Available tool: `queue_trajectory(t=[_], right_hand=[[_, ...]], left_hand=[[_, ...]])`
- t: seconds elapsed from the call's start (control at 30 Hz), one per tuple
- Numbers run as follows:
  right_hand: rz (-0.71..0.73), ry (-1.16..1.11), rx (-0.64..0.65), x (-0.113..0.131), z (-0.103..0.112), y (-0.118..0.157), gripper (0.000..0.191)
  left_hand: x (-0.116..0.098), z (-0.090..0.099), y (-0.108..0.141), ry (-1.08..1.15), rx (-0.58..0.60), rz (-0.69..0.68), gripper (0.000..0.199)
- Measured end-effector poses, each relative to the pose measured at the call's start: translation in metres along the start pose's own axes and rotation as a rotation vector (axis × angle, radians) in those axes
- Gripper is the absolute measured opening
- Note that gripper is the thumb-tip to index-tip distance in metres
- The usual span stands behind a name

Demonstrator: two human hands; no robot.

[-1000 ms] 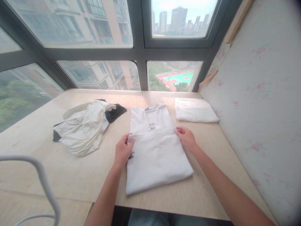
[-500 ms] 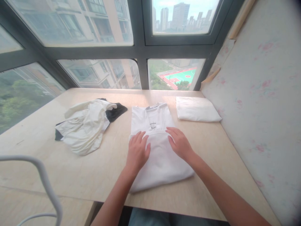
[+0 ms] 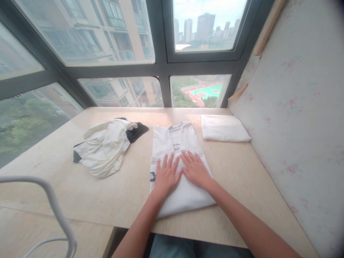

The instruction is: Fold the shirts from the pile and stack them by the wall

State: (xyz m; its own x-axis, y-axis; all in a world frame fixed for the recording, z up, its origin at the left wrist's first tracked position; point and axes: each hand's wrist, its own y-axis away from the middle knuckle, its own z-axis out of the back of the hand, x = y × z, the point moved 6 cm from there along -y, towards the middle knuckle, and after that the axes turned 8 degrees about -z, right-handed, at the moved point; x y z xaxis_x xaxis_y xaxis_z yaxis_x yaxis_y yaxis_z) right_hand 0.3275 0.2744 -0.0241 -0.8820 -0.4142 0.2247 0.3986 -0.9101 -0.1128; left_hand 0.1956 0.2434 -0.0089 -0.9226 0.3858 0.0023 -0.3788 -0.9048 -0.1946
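Observation:
A white shirt (image 3: 182, 197) lies folded on the wooden table, its collar towards the window and a small dark print below the neckline. My left hand (image 3: 167, 175) rests flat on the middle of the shirt, fingers spread, beside a small black label at the shirt's left edge. Just right of it, my right hand (image 3: 195, 169) also presses flat on the cloth with its fingers apart. The two thumbs almost meet. Neither hand grips anything.
A crumpled cream and black garment pile (image 3: 107, 147) lies on the table (image 3: 242, 186) at the left. At the back right is a folded white cloth (image 3: 224, 128) by the papered wall. A grey-white curved tube (image 3: 55, 204) rises at the lower left.
Both hands have moved inward across the shirt, closer together, and now lie flat on it. The black label at the shirt's left edge has come into sight. The view has shifted slightly.

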Motion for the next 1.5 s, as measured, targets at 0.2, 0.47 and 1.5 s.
queue_trajectory(t=[0.2, 0.47, 1.5], right_hand=[[-0.012, -0.018, -0.024, 0.01, -0.001, 0.033, 0.057], [-0.021, -0.018, -0.025, 0.012, -0.002, 0.037, 0.057], [-0.252, 0.05, -0.011, -0.049, 0.006, 0.066, 0.061]], left_hand=[[-0.015, 0.004, 0.028, -0.004, -0.018, -0.014, 0.06], [-0.016, 0.003, 0.032, 0.0, 0.018, 0.002, 0.059], [0.065, 0.008, 0.072, -0.036, 0.017, 0.273, 0.061]])
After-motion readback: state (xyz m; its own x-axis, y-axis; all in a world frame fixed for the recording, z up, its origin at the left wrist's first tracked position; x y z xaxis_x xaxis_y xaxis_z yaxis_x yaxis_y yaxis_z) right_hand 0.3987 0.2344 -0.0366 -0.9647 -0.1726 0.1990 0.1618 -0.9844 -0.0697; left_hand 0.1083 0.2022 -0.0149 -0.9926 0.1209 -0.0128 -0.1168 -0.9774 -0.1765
